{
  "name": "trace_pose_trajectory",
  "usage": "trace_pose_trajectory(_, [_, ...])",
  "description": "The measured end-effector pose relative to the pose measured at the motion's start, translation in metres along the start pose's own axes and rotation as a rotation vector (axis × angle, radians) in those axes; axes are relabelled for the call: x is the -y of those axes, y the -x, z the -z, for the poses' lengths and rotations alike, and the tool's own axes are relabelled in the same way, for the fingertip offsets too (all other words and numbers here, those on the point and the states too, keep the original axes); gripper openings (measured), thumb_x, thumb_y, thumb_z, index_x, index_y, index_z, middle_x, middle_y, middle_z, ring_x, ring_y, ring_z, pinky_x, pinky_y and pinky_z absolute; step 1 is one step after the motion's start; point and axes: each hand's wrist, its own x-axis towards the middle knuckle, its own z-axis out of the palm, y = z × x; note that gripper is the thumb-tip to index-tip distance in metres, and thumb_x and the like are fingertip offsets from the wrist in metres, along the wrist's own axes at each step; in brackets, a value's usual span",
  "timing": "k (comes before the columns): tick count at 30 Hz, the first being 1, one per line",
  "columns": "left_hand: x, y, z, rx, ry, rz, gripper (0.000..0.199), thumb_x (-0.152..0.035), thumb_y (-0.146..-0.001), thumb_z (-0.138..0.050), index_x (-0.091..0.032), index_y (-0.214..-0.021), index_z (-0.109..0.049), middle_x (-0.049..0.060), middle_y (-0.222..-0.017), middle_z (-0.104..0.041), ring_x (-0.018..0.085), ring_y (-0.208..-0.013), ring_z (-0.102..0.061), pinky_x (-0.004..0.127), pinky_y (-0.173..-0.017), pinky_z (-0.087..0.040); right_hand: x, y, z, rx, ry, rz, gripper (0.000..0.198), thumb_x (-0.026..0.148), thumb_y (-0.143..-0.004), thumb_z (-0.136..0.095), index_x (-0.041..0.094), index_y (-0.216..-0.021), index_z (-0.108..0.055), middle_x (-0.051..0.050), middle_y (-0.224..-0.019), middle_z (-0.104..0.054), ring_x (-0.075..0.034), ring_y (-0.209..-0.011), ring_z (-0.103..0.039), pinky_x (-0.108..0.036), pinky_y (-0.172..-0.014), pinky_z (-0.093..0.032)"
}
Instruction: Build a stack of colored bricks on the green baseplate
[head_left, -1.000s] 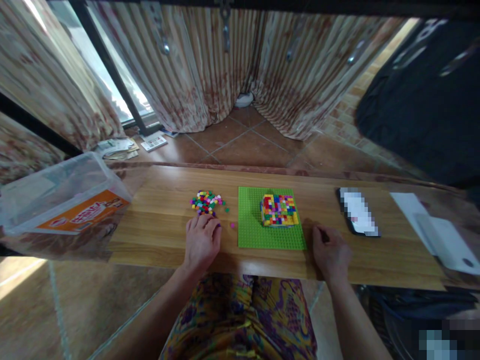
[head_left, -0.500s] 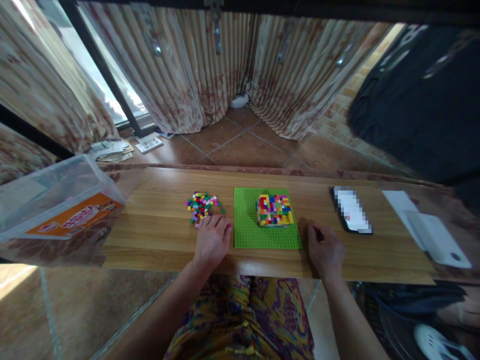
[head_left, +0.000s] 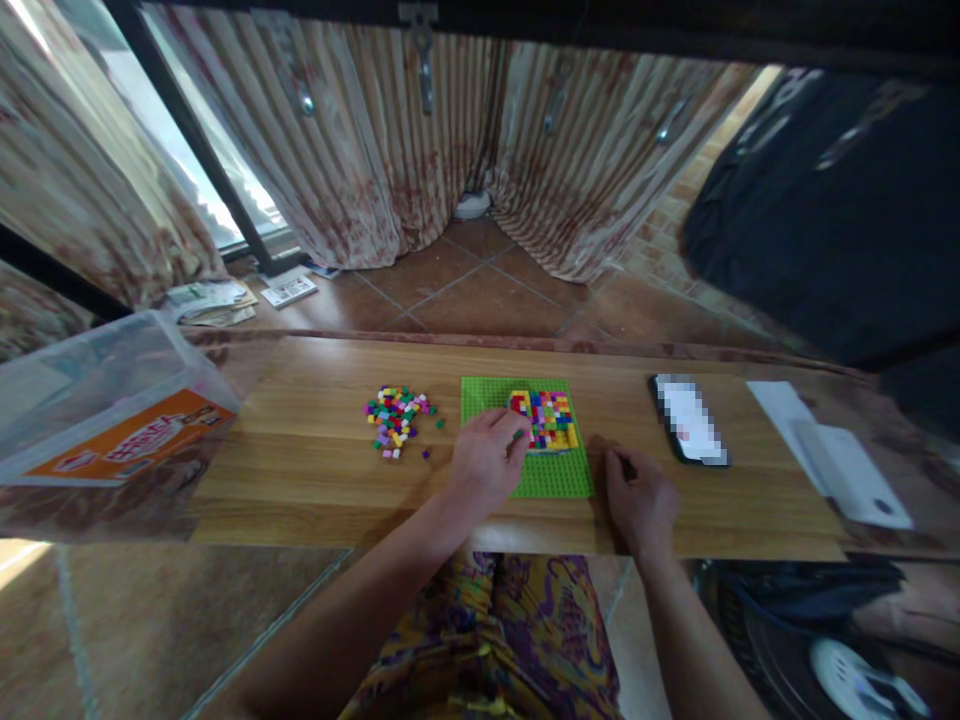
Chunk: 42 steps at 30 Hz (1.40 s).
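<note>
A green studded baseplate (head_left: 555,480) lies on the wooden table, bearing a block built of many-coloured building bricks (head_left: 553,420). My left hand (head_left: 486,462) reaches over the plate's left half, its fingers pinched at the left side of that block. A small building brick seems to be between the fingertips, mostly hidden by them. Left of the plate is a loose pile of small bricks (head_left: 394,412), with a few strays near it. Curled in a loose fist, my right hand (head_left: 641,497) rests on the table just right of the plate and holds nothing visible.
A phone (head_left: 688,420) lies on the table (head_left: 315,500) at the right, and beyond it a white flat item (head_left: 862,475). At the left end stands a clear plastic box (head_left: 120,400) with an orange label. Curtains and tiled floor are behind.
My left hand has moved right, from beside the loose pile to the built block on the plate. My right hand stays in place. The whole view has shifted slightly.
</note>
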Motion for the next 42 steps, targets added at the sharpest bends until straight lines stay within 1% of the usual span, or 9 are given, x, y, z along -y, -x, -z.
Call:
trace_pose_trajectory(4, [-0.001,-0.011,-0.015,-0.024,-0.071,-0.054,0.009,-0.02,-0.088,-0.058,-0.021,-0.084,-0.066,0.003,-0.097,-0.066,0.019,-0.095,-0.058,0.036,-0.087,-0.045,0.001,-0.001,0.0,0.001,0.006,-0.001,0.044,0.048,-0.089,-0.043,0.016,-0.09,-0.072,-0.011,-0.086,-0.071,-0.022,-0.075,-0.06,-0.029,-0.061,-0.036])
trace_pose_trajectory(8, [-0.002,-0.014,-0.023,-0.053,-0.123,-0.065,0.009,-0.022,-0.087,-0.061,-0.022,-0.083,-0.068,0.003,-0.1,-0.064,0.019,-0.094,-0.055,0.038,-0.086,-0.043,0.004,-0.001,0.002,0.005,0.0,-0.007,0.044,0.049,-0.089,-0.043,0.016,-0.088,-0.072,-0.011,-0.085,-0.071,-0.021,-0.073,-0.06,-0.029,-0.061,-0.037])
trace_pose_trajectory(12, [-0.004,-0.015,-0.026,-0.068,-0.127,-0.028,0.011,-0.022,-0.087,-0.06,-0.022,-0.08,-0.069,0.003,-0.1,-0.064,0.02,-0.094,-0.054,0.039,-0.086,-0.042,0.005,-0.001,0.003,0.006,-0.032,0.002,0.043,0.048,-0.09,-0.043,0.016,-0.088,-0.072,-0.011,-0.086,-0.071,-0.021,-0.073,-0.06,-0.029,-0.062,-0.039])
trace_pose_trajectory(17, [-0.005,-0.018,-0.029,-0.093,-0.111,0.027,0.004,-0.019,-0.082,-0.065,-0.022,-0.081,-0.067,0.003,-0.098,-0.065,0.021,-0.095,-0.054,0.04,-0.086,-0.041,0.005,0.0,0.002,0.003,-0.025,-0.014,0.04,0.047,-0.09,-0.044,0.017,-0.089,-0.071,-0.01,-0.087,-0.071,-0.021,-0.075,-0.061,-0.029,-0.062,-0.039])
trace_pose_trajectory(20, [-0.005,-0.019,-0.029,-0.1,-0.1,0.036,0.004,-0.018,-0.081,-0.066,-0.022,-0.082,-0.066,0.002,-0.097,-0.066,0.021,-0.095,-0.054,0.039,-0.085,-0.041,0.004,0.0,0.002,0.012,-0.014,-0.024,0.039,0.046,-0.09,-0.045,0.017,-0.089,-0.071,-0.01,-0.088,-0.071,-0.02,-0.075,-0.061,-0.029,-0.063,-0.038])
trace_pose_trajectory(28, [-0.004,-0.015,-0.027,-0.08,-0.103,-0.001,0.009,-0.02,-0.086,-0.061,-0.023,-0.08,-0.067,0.003,-0.097,-0.065,0.02,-0.095,-0.053,0.04,-0.087,-0.042,0.003,0.0,0.002,0.008,-0.028,-0.006,0.044,0.05,-0.09,-0.042,0.016,-0.087,-0.071,-0.01,-0.084,-0.071,-0.021,-0.074,-0.061,-0.029,-0.063,-0.039])
trace_pose_trajectory(35, [-0.005,-0.013,-0.027,-0.093,-0.102,-0.025,0.016,-0.025,-0.091,-0.055,-0.022,-0.082,-0.068,0.004,-0.099,-0.066,0.02,-0.094,-0.054,0.04,-0.087,-0.042,0.004,0.0,0.002,0.002,-0.025,-0.002,0.043,0.049,-0.09,-0.043,0.016,-0.088,-0.071,-0.011,-0.086,-0.071,-0.021,-0.075,-0.061,-0.029,-0.063,-0.038])
trace_pose_trajectory(42, [-0.004,-0.013,-0.029,-0.103,-0.106,-0.035,0.018,-0.025,-0.093,-0.052,-0.021,-0.085,-0.068,0.005,-0.1,-0.066,0.019,-0.094,-0.054,0.038,-0.087,-0.042,0.002,0.0,0.001,-0.002,-0.014,0.006,0.041,0.047,-0.09,-0.044,0.016,-0.088,-0.071,-0.01,-0.083,-0.07,-0.021,-0.074,-0.06,-0.029,-0.062,-0.037])
